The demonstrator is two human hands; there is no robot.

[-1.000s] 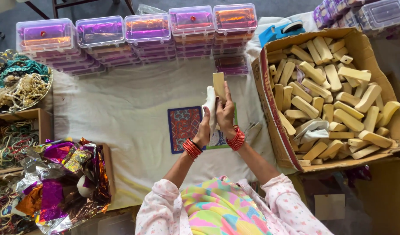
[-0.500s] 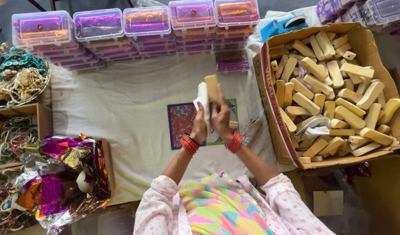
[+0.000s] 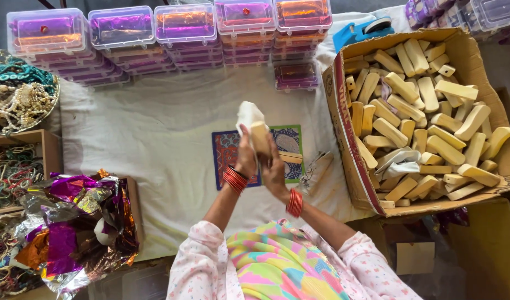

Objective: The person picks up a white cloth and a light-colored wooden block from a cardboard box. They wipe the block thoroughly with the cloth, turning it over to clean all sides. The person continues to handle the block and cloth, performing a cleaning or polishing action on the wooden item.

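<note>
Both my hands are raised over the white cloth (image 3: 155,139). A light wooden block (image 3: 260,138) stands upright between them, held by my right hand (image 3: 274,169). My left hand (image 3: 245,158) grips a white cloth pad (image 3: 248,116) pressed against the block's top. Red bangles ring both wrists. Below the hands lies a small patterned mat (image 3: 227,153) with another wooden block (image 3: 291,158) resting on it.
A cardboard box (image 3: 344,144) full of several wooden blocks sits at the right. Stacks of clear plastic boxes (image 3: 188,28) line the far edge. At the left are a tray of beads (image 3: 16,100), a wooden crate (image 3: 46,150) and crumpled shiny foil (image 3: 77,216).
My hands and the block have shifted slightly left and lower. The white pad has moved up along the block to its top end.
</note>
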